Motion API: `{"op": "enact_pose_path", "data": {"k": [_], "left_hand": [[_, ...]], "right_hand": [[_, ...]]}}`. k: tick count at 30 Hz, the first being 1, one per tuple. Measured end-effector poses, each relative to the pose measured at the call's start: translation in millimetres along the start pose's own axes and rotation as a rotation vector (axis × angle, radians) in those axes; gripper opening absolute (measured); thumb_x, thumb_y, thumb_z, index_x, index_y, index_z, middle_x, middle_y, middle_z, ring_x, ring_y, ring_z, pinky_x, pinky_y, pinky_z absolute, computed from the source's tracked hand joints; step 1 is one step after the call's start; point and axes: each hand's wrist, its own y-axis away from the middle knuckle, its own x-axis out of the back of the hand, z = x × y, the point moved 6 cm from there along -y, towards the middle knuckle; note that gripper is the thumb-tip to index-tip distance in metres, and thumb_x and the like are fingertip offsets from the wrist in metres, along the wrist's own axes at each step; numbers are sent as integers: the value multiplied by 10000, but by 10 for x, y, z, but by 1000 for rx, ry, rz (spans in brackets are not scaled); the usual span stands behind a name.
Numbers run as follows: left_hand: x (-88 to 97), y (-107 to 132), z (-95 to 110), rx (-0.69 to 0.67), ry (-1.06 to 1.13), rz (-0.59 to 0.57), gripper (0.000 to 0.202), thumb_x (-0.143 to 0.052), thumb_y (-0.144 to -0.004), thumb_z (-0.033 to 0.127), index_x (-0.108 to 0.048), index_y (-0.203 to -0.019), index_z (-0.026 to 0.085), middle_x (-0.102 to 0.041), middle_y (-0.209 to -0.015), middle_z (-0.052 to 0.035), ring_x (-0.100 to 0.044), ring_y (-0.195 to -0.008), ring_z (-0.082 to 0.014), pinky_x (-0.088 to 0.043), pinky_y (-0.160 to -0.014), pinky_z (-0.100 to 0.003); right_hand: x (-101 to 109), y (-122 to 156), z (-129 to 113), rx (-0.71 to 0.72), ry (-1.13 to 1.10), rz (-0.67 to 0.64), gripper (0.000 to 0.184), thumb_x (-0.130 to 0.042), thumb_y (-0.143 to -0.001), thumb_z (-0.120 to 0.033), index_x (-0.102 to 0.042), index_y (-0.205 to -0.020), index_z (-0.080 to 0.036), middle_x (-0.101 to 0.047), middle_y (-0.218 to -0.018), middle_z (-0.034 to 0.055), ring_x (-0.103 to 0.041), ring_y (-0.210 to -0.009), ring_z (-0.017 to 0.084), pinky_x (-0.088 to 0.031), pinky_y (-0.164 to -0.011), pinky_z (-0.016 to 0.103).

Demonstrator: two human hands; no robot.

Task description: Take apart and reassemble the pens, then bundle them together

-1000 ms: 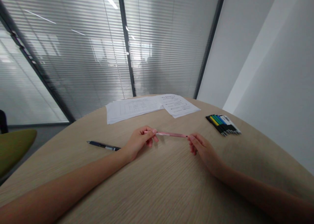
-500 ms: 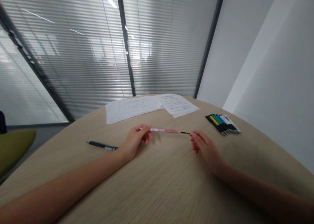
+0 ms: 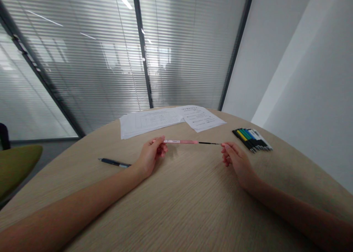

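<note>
A pink pen barrel (image 3: 183,141) with a whitish printed part is pinched at its left end by my left hand (image 3: 150,152). Out of its right end sticks a thin dark pen refill (image 3: 209,143), still partly inside the barrel. My right hand (image 3: 235,160) pinches the refill's far tip between thumb and fingers. Both are held nearly level, just above the wooden table (image 3: 182,208). Partly hidden behind my left wrist lies a black pen (image 3: 113,162).
Printed paper sheets (image 3: 151,121) lie at the table's far side. Right of them is a row of several pens (image 3: 252,139) in black, yellow, green, blue and white. A green chair (image 3: 19,167) stands at the left, and a white wall (image 3: 311,79) rises at the right.
My hands have moved apart, the left one leftward and the right one rightward. More of the dark refill now shows outside the pink barrel.
</note>
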Motion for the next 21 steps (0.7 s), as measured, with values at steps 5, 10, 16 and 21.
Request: {"op": "enact_pose_path", "data": {"k": [5, 10, 16, 21], "left_hand": [[28, -13, 3, -1, 0, 32, 253, -587, -619, 346, -467, -543, 137, -500, -442, 26, -379, -339, -51, -246, -353, -182], [71, -32, -12, -10, -35, 60, 243, -574, -633, 338, -461, -552, 140, -497, -447, 29, -380, -343, -48, -227, -346, -177], [50, -22, -3, -19, -27, 42, 247, -565, -650, 342, -460, -558, 139, -491, -440, 32, -381, -343, -44, -253, -357, -172], [36, -8, 6, -8, -40, 53, 229, -560, -645, 326, -463, -561, 136, -490, -436, 28, -379, -335, -46, -243, -347, -172]], "right_hand": [[80, -115, 92, -7, 67, -10, 289, -427, -718, -436, -493, -832, -179, -455, -627, -22, -438, -484, 99, -357, -427, 221], [111, -141, -1, 126, 452, -47, 280, -395, -745, -423, -519, -786, -175, -467, -568, -15, -456, -492, 125, -362, -475, 247], [78, 2, -312, 600, 1070, 21, 273, -284, -813, -250, -527, -723, -163, -553, -796, 58, -507, -697, 153, -327, -529, 240], [8, -10, -264, 658, 1502, -10, 270, -332, -815, -255, -551, -696, -151, -548, -778, 58, -492, -627, 136, -272, -488, 248]]}}
